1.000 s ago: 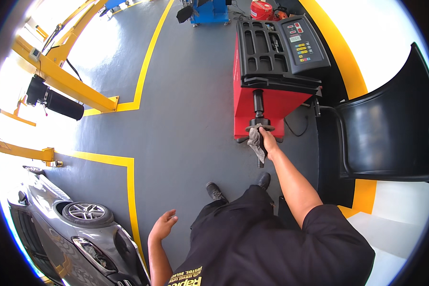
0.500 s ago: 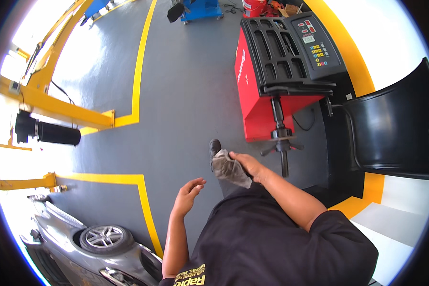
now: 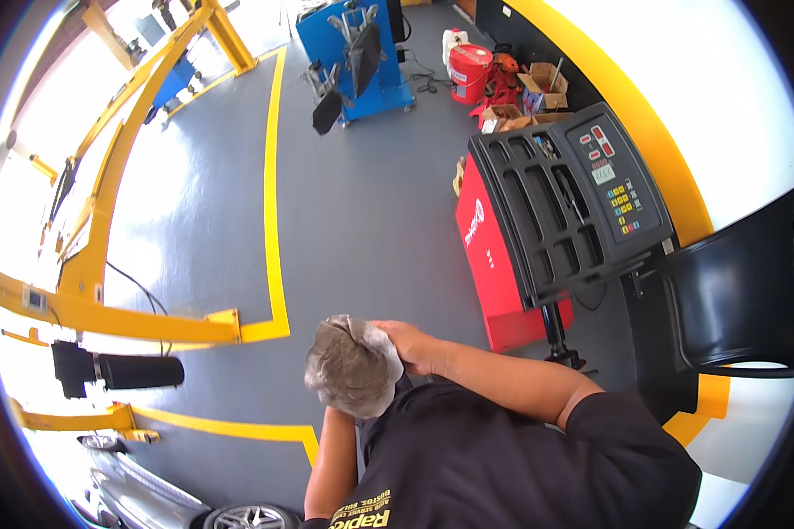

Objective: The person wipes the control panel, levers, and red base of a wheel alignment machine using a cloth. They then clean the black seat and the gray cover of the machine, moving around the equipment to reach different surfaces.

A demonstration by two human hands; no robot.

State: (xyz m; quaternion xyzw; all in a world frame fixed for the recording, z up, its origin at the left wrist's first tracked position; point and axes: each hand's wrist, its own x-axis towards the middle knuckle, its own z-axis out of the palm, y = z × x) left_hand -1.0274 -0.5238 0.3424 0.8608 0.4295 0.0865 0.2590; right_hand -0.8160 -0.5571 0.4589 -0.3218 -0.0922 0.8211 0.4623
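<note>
A crumpled, dirty grey-white rag (image 3: pixel 353 366) is held up in front of my body. My right hand (image 3: pixel 406 346) grips its right edge, with the fingers partly behind the cloth. The rag covers my left hand; only my left forearm (image 3: pixel 331 458) shows below it, so I cannot see whether those fingers touch the cloth. To the right stands a red wheel balancer (image 3: pixel 503 264) with a black compartment tray (image 3: pixel 529 189) and a control panel (image 3: pixel 613 181). Its dark shaft (image 3: pixel 554 331) ends beyond my right forearm.
The balancer's black hood (image 3: pixel 741 291) stands at the right wall. A red bucket (image 3: pixel 470 75) and cardboard boxes (image 3: pixel 545 84) sit behind the machine. A blue machine (image 3: pixel 344 53) is at the back. Yellow lift arms (image 3: pixel 150 322) reach in from the left, above a silver car (image 3: pixel 141 485).
My right hand has brought the rag left and nearer, and it now hides my left hand, which was open before. The view has tilted up, showing more of the far floor.
</note>
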